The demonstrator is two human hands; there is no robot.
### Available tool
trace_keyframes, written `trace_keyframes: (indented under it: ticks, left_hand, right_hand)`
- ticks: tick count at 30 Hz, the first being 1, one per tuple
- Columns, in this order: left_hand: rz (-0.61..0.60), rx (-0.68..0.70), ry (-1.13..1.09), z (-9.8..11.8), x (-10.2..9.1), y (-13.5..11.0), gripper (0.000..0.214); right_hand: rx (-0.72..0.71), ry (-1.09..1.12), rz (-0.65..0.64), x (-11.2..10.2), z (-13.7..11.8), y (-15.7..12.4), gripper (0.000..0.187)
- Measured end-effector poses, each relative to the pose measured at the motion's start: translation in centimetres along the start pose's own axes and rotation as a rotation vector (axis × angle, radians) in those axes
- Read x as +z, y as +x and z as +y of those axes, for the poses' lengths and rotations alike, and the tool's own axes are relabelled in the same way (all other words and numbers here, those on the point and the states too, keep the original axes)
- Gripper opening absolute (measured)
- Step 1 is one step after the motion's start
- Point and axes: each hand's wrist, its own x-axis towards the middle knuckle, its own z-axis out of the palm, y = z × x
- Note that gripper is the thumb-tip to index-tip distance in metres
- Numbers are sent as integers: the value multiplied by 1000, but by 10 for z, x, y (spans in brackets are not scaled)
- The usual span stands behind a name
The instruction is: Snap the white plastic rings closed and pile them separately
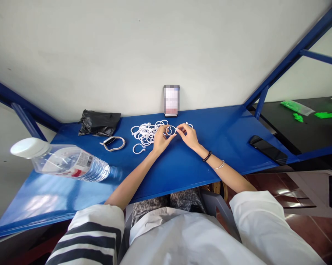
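Observation:
A white ring [166, 133], thin like a plastic curtain ring, is held up between my two hands above the blue table. My left hand [161, 140] pinches its left side with closed fingers. At its right edge, the thumb and fingertips of my right hand [189, 137] are pressed together on it. A pile of similar white rings [144, 131] lies just left of my left hand, with one loose ring [138, 152] in front of it. Behind my right hand, another white ring [192, 126] shows partly. Fine details of the held ring are too small to make out.
A phone [171, 101] leans upright against the wall. On the left of the blue table [179, 169] are a water bottle [72, 162], a pale-strapped watch [115, 143] and a black plastic bag [99, 123]. At right lies a dark phone [268, 150]; green pieces [324, 115] lie on a black surface.

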Motion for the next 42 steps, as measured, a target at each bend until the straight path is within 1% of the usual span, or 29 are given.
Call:
trace_keyframes:
  ticks: [5, 9, 13, 19, 29, 36, 42]
  left_hand:
    - [11, 15, 8, -2, 2, -1, 41]
    - [26, 8, 19, -2, 1, -2, 40]
    - [30, 33, 23, -1, 0, -2, 39]
    - [18, 41, -32, 0, -1, 0, 40]
    - [-17, 29, 24, 0, -3, 0, 45]
    - [-23, 10, 66, 1, -3, -1, 41]
    - [-24, 26, 60, 0, -2, 0, 36]
  right_hand:
    - [-8, -17, -27, -1, 1, -1, 21]
    - [3, 0, -58, -2, 0, -1, 26]
    - [1, 14, -81, -1, 1, -1, 30]
    - [57, 56, -40, 2, 2, -2, 27]
    - [83, 128, -12, 2, -4, -1, 22]
    - [51, 125, -2, 2, -8, -2, 21]
    - [-58, 146, -60, 2, -11, -4, 18]
